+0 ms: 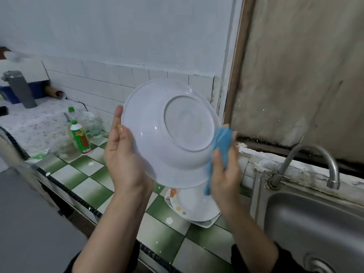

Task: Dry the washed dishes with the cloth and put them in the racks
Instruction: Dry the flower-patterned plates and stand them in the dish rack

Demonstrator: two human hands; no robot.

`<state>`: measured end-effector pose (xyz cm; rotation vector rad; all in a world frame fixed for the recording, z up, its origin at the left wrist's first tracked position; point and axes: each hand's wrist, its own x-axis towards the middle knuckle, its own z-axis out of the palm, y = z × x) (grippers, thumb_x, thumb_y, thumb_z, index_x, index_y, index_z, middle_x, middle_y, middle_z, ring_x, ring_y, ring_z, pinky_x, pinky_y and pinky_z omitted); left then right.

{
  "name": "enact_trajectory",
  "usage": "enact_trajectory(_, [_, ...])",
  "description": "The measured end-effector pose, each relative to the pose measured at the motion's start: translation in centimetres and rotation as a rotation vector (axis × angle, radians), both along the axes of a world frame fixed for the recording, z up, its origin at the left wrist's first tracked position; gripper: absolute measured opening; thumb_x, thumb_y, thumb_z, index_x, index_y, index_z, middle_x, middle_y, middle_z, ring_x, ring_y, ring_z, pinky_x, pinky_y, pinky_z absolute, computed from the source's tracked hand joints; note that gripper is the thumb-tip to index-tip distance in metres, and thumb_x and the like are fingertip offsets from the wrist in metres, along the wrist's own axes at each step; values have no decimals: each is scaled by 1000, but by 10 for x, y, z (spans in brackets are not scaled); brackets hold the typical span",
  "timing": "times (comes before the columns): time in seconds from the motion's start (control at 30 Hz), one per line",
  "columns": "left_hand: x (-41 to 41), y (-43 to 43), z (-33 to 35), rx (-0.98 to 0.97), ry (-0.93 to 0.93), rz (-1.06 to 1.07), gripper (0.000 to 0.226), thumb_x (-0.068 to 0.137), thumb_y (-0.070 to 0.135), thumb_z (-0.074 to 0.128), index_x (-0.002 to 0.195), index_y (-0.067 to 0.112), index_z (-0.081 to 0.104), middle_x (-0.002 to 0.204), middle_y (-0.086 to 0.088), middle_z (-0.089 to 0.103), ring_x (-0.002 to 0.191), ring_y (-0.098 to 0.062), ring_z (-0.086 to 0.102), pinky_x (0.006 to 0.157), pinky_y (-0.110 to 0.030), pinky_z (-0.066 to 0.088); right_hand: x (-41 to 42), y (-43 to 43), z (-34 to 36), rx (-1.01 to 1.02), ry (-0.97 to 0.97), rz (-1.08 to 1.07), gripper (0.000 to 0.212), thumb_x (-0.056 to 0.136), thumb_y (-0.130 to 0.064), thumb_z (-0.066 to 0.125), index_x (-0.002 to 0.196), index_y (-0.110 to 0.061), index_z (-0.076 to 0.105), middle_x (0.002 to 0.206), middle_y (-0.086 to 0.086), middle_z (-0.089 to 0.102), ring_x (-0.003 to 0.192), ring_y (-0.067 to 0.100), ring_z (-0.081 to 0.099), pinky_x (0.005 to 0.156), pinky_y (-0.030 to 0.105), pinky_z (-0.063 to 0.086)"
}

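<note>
A large white bowl [169,133] is held up in front of me with its underside and foot ring facing the camera. My left hand [124,154] grips its left rim, thumb on the outside. My right hand [224,170] holds a blue cloth [221,142] pressed against the bowl's right side. Below the bowl, a stack of washed plates [189,207] with a flower pattern lies on the green and white tiled counter [163,231]. No rack is in view.
A steel sink [315,223] with a curved tap [307,166] is at the right. Two green-capped detergent bottles [78,134] and clear jars [94,125] stand at the left of the counter. A grey cylinder [21,89] stands further back left.
</note>
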<state>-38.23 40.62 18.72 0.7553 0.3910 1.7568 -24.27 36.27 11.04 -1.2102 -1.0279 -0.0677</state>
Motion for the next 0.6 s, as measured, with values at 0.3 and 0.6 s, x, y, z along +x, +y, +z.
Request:
enact_trajectory(0.3, [-2, -20, -11, 441, 480, -108, 37, 95, 5, 43, 129, 21, 48, 114, 31, 64, 112, 7, 57, 94, -12, 43, 58, 13, 79, -171, 133, 268, 70, 83, -48, 53, 140, -8, 51, 133, 4, 61, 124, 17, 55, 109, 39, 41])
enact_trajectory(0.6, [2, -18, -27, 392, 499, -55, 34, 94, 12, 44, 122, 27, 57, 124, 28, 60, 121, 1, 55, 102, -16, 40, 31, 19, 44, -106, 562, 88, 25, 91, -18, 53, 66, -20, 51, 66, -3, 47, 64, 11, 44, 62, 28, 36])
